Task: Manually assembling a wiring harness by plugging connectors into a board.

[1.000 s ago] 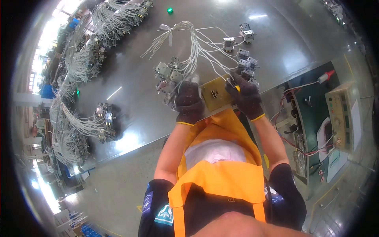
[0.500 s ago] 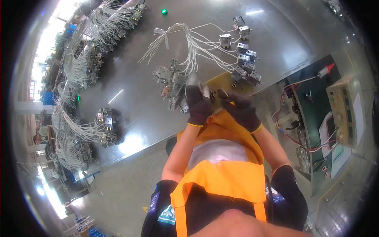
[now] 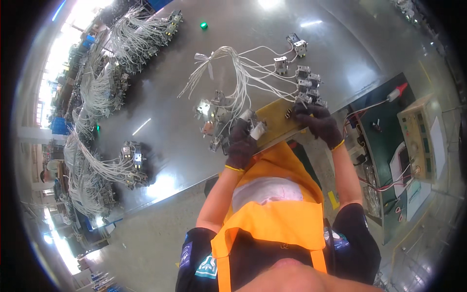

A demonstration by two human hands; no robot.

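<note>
In a dark glove with a yellow cuff, my left hand (image 3: 240,145) is closed on a metal-cased component (image 3: 258,129) with a pale face, over the left end of a yellow board (image 3: 277,118). My right hand (image 3: 322,127), gloved alike, has its fingers bent together at the board's right end; whatever they hold is hidden. Small dark-and-brass pieces (image 3: 288,113) lie on the board beside those fingertips. Just beyond, a cluster of metal-cased components (image 3: 305,83) trails white wires (image 3: 238,65) tied in a bundle. More such components (image 3: 214,114) lie left of my left hand.
The grey metal table (image 3: 175,107) carries wired bundles (image 3: 136,36) along its left side and a smaller bundle (image 3: 131,158) nearer. A green light (image 3: 204,26) shows at the far side. On the right, a green bench (image 3: 374,131) holds a beige instrument (image 3: 417,138) and a red-tipped lead (image 3: 398,92).
My right hand has moved right and away from my left, uncovering more of the yellow board. My left hand's component now shows its pale face. The view has shifted slightly.
</note>
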